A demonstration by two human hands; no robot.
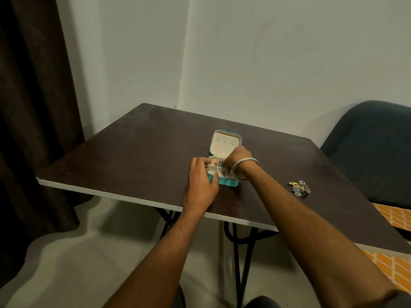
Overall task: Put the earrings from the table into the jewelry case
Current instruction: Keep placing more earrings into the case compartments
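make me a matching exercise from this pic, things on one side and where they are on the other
Things:
1. case
2. loose earrings
3. left hand
4. bangle

Places:
A. on the right wrist
B. bare table, right of the case
C. against the case's left side
D. open, mid table

Pairs: 1-D, 2-B, 3-C, 4-A

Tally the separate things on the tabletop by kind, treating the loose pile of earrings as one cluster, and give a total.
Jewelry case, teal, lid open: 1
Loose earring cluster, silver and gold, on the table right of the case: 1
Hands at the case: 2, left hand and right hand
Total: 4
Single earrings in the cluster are too small to count.
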